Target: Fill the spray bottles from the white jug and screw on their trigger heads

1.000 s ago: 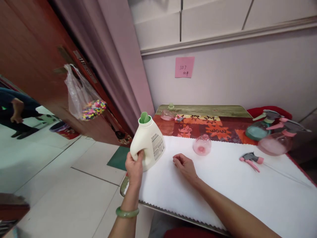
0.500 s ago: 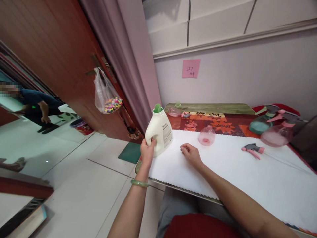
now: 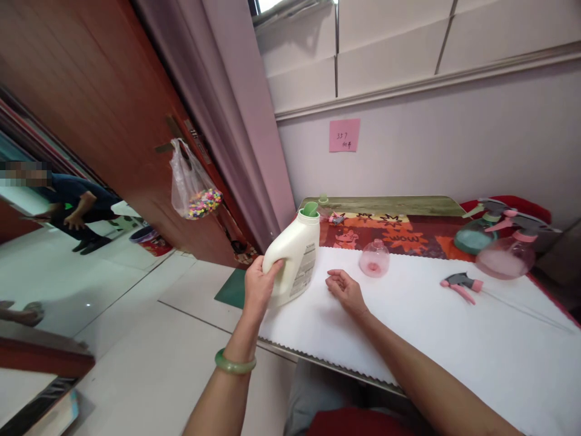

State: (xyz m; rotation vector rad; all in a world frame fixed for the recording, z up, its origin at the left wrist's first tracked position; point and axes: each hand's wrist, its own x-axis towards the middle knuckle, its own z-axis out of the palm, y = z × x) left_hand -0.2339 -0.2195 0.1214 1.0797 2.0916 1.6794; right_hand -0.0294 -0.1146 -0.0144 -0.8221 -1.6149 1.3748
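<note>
My left hand (image 3: pixel 261 283) grips the handle of a cream-white detergent jug (image 3: pixel 295 257), which tilts to the right. The jug has a printed label and a green spout (image 3: pixel 311 209) in its uncapped mouth. Resting over the white sheet (image 3: pixel 408 321), my right hand (image 3: pixel 346 289) is empty, its fingers loosely bent and slightly apart. Just behind it stands a clear pink bottle (image 3: pixel 375 257) without a spray head. To the right lies a grey and pink spray trigger (image 3: pixel 462 284) with its long tube.
Two spray bottles, one green (image 3: pixel 476 236) and one pink (image 3: pixel 508 257), stand at the table's right back. A small clear bottle with a green neck (image 3: pixel 323 200) is at the back left. Beyond the left table edge, a bag of colourful beads (image 3: pixel 197 194) hangs from a door handle; a person sits farther off.
My left hand has tipped the jug to the right, so its mouth has moved toward the pink bottle. My right hand has barely moved. The view has shifted slightly.
</note>
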